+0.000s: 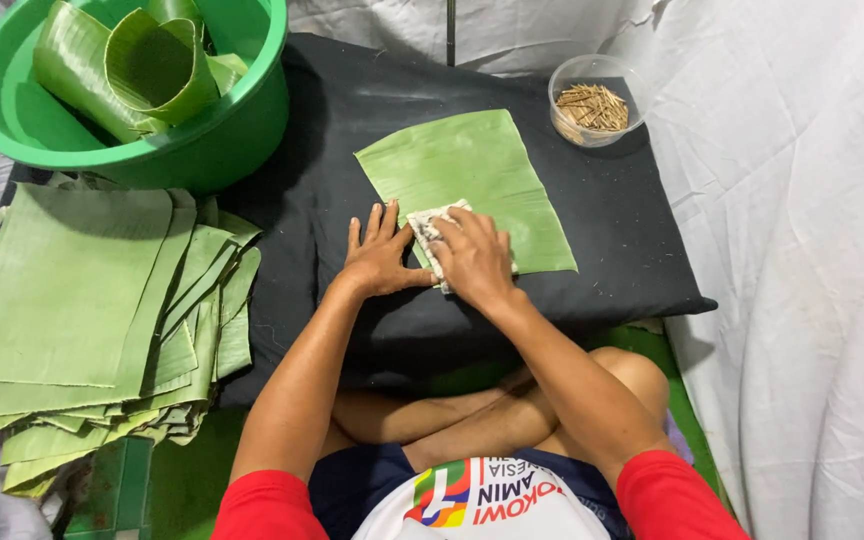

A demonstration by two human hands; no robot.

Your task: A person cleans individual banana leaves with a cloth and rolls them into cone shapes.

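I count one banana leaf [472, 175] on the black cushion [632, 240]. My left hand [380, 258] lies spread flat at its seven-o'clock edge; my right hand [474, 258] presses one cloth [430, 228] onto it. Bare cushion shows at three o'clock.

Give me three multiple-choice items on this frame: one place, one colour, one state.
1. Where is the clear cup of small sticks?
A. inside the basin
B. at the black pad's far right corner
C. on the leaf stack

2. What colour is the basin?
A. green
B. red
C. white

3. How does the left hand lie?
A. fisted
B. gripping the cup
C. flat, fingers spread

Key: B, it stands at the corner of the pad; A, rim and wall are green; C, palm down beside the leaf.
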